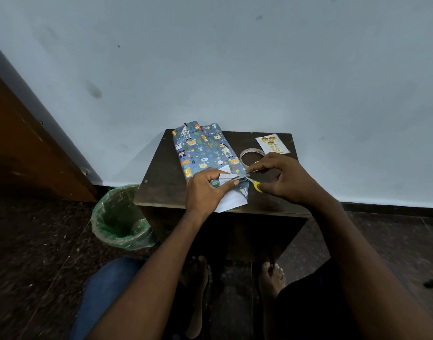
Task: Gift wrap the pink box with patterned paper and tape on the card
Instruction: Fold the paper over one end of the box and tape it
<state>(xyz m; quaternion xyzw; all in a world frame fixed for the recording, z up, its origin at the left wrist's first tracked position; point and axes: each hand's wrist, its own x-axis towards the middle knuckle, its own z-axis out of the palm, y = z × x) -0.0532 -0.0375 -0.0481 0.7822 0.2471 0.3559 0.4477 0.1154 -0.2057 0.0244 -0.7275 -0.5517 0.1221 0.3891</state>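
Standing on the floor at the left, a bin (122, 217) lined with green plastic is sitting just beside the dark wooden table (161, 173). Lying across the table's left half, the box wrapped in patterned paper (205, 150) is running from the far edge toward the near one, its blue animal print facing up and its far end already folded in. At its near end the left hand (208, 190) is pressing down on the paper, its fingers curling around a white flap (226, 177) of the paper's underside and pinching it. Another white flap is sticking out below that hand at the table's near edge. Just to the right, the right hand (281, 177) is gripping the yellow-handled scissors (256, 184), whose blades are meeting the pinched flap. Behind this hand a tape roll (251, 153) is lying flat, and further right, near the far corner, the card (273, 143) is lying apart from the box.
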